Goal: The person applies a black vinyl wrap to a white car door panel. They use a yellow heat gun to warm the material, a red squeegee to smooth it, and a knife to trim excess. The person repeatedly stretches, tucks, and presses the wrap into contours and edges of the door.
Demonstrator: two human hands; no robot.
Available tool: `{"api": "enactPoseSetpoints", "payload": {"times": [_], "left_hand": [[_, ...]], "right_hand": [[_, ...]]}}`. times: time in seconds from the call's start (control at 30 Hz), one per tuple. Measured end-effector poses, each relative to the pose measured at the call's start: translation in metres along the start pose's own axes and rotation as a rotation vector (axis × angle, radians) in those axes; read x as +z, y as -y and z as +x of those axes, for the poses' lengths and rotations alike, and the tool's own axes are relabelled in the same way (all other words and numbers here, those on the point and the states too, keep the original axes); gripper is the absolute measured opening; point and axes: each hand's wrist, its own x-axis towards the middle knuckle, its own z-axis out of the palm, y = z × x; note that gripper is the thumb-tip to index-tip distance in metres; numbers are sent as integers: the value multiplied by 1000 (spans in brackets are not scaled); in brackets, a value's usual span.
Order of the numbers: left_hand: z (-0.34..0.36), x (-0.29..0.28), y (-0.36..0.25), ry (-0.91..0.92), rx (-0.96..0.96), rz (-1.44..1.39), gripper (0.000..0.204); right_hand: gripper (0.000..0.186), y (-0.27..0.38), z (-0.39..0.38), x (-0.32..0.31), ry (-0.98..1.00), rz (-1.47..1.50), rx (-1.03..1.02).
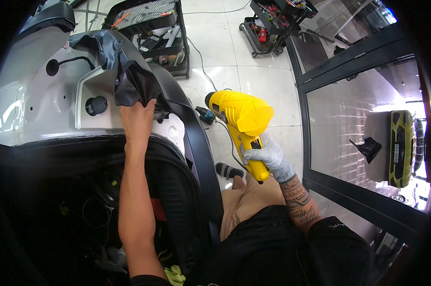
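Note:
My bare left hand (pixel 138 119) is closed on the edge of a crumpled dark grey film (pixel 134 83). The film runs over the corner of a silver car body (pixel 32 86) and a dark curved trim (pixel 196 126). In my right hand (pixel 272 156), which wears a grey glove, is a yellow heat gun (pixel 246 112). Its fingers wrap round the handle, and the dark nozzle points left toward the car, apart from the film. Beside my left hand, a dark round part (pixel 97 106) sits in a white recess of the body.
Below my left arm opens the car's dark interior, edged by a black seal (pixel 172 150). A tool cart (pixel 151 21) stands beyond the car, another cart (pixel 268 35) farther right. A cable (pixel 201 64) crosses the tiled floor near a blue-black tool (pixel 205 114). Framed glass doors (pixel 305 128) stand right.

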Motion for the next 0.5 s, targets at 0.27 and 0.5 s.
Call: {"api": "enactPoseSetpoints", "payload": {"times": [0.27, 0.5], "left_hand": [[-1, -3, 15, -79, 424, 233, 24], [-3, -14, -4, -79, 53, -8, 30]], "right_hand": [[50, -1, -2, 2, -12, 7, -15], [51, 1, -15, 5, 30, 100, -52]]}}
